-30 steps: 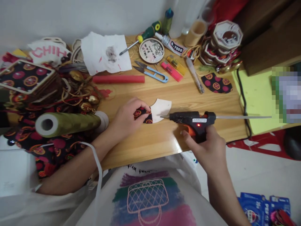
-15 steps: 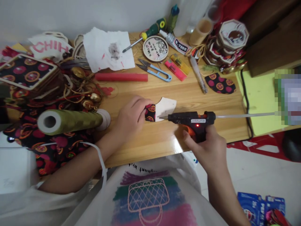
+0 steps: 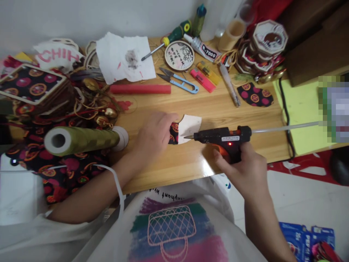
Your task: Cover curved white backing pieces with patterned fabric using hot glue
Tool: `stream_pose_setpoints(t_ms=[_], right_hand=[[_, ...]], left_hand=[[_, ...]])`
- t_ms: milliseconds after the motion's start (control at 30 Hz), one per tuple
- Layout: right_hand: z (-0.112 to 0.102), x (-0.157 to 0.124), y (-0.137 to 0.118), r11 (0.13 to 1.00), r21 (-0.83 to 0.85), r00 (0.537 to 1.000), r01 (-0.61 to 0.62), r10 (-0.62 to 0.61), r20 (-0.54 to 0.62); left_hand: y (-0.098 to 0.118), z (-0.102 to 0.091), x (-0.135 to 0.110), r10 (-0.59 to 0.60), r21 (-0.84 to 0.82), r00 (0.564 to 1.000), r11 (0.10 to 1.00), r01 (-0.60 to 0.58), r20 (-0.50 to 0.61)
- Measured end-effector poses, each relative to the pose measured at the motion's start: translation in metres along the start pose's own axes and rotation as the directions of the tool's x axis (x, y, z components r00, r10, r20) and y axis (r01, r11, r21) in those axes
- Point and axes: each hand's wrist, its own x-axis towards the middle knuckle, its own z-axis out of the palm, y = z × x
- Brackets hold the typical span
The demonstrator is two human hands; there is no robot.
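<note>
So the right hand (image 3: 247, 165) comes up from the lower right, wrapped around the grip of a black glue gun (image 3: 218, 136), fingers closed on it and the thumb poking forward below the orange trigger (image 3: 219, 150). Can't tell from where I'm standing if anything's squeezing that trigger. The gun sits pretty level, nozzle aimed across at the other hand, with a clear glue stick (image 3: 283, 128) poking way out the back and a little red light (image 3: 230, 144) glowing on its side.

The left hand (image 3: 155, 133) reaches in from the other side, low over the desk (image 3: 174, 165), back of the hand up and fingers curled in at the near end of the small piece. It's a bit blurry, so no clue whether they're pinching it or just pressing it.

That small piece (image 3: 190, 127) is out in front of the person, between the two hands. Most of what shows is a plain white face with a scooped-in edge on the far side. The end by the left hand is dark fabric (image 3: 173, 134) with red and orange print. The nozzle tip overlaps the white part, but touching or hovering, I can't say. A bigger patterned piece (image 3: 255, 95) lies well apart, by the yellow sheet (image 3: 305, 127).
</note>
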Motion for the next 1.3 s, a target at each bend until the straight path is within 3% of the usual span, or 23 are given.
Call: stream_pose_setpoints(t_ms=[233,400,600,900,1067,1300], right_hand=[[-0.003,-0.001,0.006,0.994,-0.064,0.996,0.085,-0.084,0.024],[-0.005,0.000,0.010,0.994,-0.080,0.997,0.075,-0.074,0.020],[-0.009,-0.002,0.011,0.992,-0.067,0.994,0.110,-0.110,0.007],[-0.005,-0.007,0.011,0.985,-0.124,0.993,0.120,-0.119,0.015],[-0.004,-0.010,0.013,0.980,-0.146,0.991,0.135,-0.137,-0.001],[0.002,-0.014,0.017,0.954,-0.121,0.961,0.273,-0.275,0.001]], left_hand=[[-0.002,-0.001,0.000,0.081,-0.110,0.996,0.991,-0.076,0.045],[-0.003,-0.002,-0.001,0.050,-0.174,0.996,0.984,-0.036,0.075],[-0.004,-0.001,0.000,0.124,-0.217,0.992,0.969,-0.115,0.028],[-0.001,-0.012,0.005,0.075,-0.362,0.982,0.932,-0.007,0.173],[-0.003,-0.008,0.005,0.072,-0.339,0.982,0.941,-0.008,0.177],[-0.005,-0.006,0.005,0.052,-0.337,0.985,0.942,0.006,0.164]])
